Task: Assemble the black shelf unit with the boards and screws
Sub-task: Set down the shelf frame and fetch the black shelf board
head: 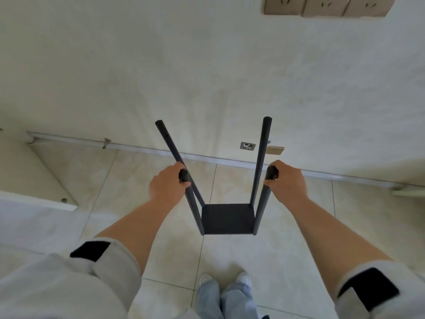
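Observation:
The black shelf unit stands upright on the tiled floor in front of me: a square black board (228, 218) low down, with black poles rising from its corners. My left hand (167, 182) is closed around the top of the near left pole (194, 208). My right hand (287, 180) grips the top of the near right pole (262, 208). The two far poles (261, 157) stick up higher, in front of the white wall. No screws or loose boards are in view.
A white wall (207, 77) runs close behind the unit, with a pipe along its base and small outlets near the floor. A white cabinet or table edge (46, 180) sits at the left. My feet (226, 282) stand on the beige tiles just behind the shelf.

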